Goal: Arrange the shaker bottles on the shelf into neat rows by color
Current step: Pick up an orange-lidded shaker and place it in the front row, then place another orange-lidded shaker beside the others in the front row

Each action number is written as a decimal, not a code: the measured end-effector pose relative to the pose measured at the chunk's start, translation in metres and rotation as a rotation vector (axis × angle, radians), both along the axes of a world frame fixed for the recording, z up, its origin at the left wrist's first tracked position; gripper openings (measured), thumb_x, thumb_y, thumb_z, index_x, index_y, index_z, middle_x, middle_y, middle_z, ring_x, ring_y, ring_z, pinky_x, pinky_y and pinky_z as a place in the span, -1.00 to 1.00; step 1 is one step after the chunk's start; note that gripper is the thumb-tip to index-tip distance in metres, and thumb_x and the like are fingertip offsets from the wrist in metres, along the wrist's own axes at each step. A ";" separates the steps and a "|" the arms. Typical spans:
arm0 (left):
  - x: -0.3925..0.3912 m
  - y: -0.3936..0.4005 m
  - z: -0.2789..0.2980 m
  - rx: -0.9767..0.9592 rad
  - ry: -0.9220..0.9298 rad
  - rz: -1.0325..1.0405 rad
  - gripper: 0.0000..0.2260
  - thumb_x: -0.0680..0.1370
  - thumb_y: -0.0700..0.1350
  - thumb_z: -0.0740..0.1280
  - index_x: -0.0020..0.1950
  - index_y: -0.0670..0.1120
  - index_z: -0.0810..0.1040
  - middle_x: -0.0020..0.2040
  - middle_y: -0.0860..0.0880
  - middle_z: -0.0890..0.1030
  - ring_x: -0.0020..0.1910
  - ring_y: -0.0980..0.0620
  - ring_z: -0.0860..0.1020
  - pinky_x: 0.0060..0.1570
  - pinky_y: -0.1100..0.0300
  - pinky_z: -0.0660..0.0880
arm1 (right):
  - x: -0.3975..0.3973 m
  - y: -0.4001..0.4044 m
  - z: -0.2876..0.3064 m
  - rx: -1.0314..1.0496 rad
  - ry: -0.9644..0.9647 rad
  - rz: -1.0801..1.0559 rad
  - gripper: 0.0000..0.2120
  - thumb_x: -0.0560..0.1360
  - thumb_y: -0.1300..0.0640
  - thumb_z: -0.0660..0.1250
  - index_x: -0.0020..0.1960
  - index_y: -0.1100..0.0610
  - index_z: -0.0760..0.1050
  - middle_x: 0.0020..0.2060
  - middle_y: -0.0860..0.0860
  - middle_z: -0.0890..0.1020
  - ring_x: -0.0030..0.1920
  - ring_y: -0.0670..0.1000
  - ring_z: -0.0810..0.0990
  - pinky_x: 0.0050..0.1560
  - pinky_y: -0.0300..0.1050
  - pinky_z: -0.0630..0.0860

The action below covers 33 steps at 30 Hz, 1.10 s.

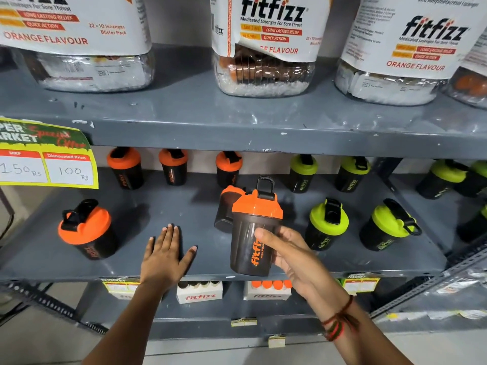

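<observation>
My right hand point(288, 255) grips an orange-lidded black shaker bottle point(254, 227) lifted above the front of the grey shelf point(163, 214). Just behind it stands another orange-lidded shaker point(228, 206), partly hidden. My left hand point(164, 255) lies flat and empty on the shelf's front edge. One orange-lidded shaker point(85, 229) stands at the front left. Three orange ones point(174, 167) line the back left. Green-lidded shakers stand at the right: two at the back point(303, 173) and two at the front point(326, 223).
Large Fitfizz lozenge jars point(266, 46) fill the shelf above. A yellow price tag point(47, 156) hangs at the upper shelf's left edge. More green-lidded shakers point(445, 177) stand in the neighbouring bay at right. Small Fitfizz boxes point(200, 292) sit on the shelf below.
</observation>
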<state>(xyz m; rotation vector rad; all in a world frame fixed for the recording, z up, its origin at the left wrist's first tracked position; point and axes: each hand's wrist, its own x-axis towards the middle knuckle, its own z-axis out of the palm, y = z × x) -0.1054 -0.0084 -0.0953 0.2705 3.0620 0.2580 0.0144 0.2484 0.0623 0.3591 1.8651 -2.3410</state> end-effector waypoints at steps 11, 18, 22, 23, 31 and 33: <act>0.002 -0.011 0.002 0.079 -0.006 0.055 -0.09 0.39 0.46 -0.25 0.57 -0.10 -0.11 0.59 -0.05 -0.08 0.55 0.06 -0.15 0.51 0.04 -0.24 | -0.054 -0.048 -0.028 0.019 0.149 0.082 -0.53 0.41 0.37 0.50 0.29 0.16 0.55 0.18 0.05 0.71 0.20 -0.04 0.65 0.22 -0.21 0.55; 0.017 -0.042 0.005 0.073 0.022 0.086 -0.03 0.38 0.54 -0.16 0.57 -0.10 -0.12 0.59 -0.04 -0.09 0.55 0.06 -0.15 0.50 0.06 -0.25 | -0.113 -0.097 -0.068 0.148 0.146 0.115 -0.39 0.26 0.31 0.62 0.22 -0.05 0.54 0.15 0.00 0.70 0.17 -0.06 0.65 0.24 -0.12 0.56; 0.022 -0.050 0.006 0.060 0.036 0.103 -0.03 0.38 0.54 -0.15 0.57 -0.11 -0.12 0.59 -0.06 -0.08 0.55 0.05 -0.13 0.50 0.06 -0.26 | -0.131 -0.119 -0.089 0.241 0.137 0.139 -0.37 0.20 0.26 0.66 0.19 -0.06 0.55 0.17 0.03 0.70 0.18 -0.01 0.66 0.29 0.01 0.55; 0.022 -0.051 0.006 0.057 0.036 0.107 -0.03 0.39 0.54 -0.15 0.57 -0.11 -0.14 0.59 -0.06 -0.09 0.55 0.05 -0.14 0.49 0.06 -0.27 | -0.134 -0.124 -0.091 0.268 0.137 0.139 -0.38 0.18 0.24 0.67 0.15 -0.10 0.55 0.16 0.02 0.70 0.18 -0.01 0.66 0.30 0.02 0.55; 0.022 -0.052 0.005 0.054 0.031 0.105 -0.03 0.39 0.53 -0.15 0.56 -0.13 -0.16 0.59 -0.09 -0.11 0.56 0.01 -0.14 0.49 0.03 -0.27 | -0.142 -0.143 -0.114 0.388 0.147 0.141 -0.30 0.00 -0.06 0.68 0.10 -0.17 0.51 0.14 -0.04 0.70 0.17 -0.04 0.65 0.27 0.08 0.57; 0.022 -0.052 0.005 0.057 0.028 0.106 -0.04 0.40 0.52 -0.14 0.56 -0.13 -0.16 0.59 -0.09 -0.12 0.55 0.01 -0.15 0.50 0.02 -0.26 | -0.142 -0.144 -0.118 0.408 0.151 0.141 -0.26 0.00 -0.07 0.67 0.14 -0.14 0.51 0.14 -0.05 0.69 0.17 -0.04 0.65 0.27 0.09 0.56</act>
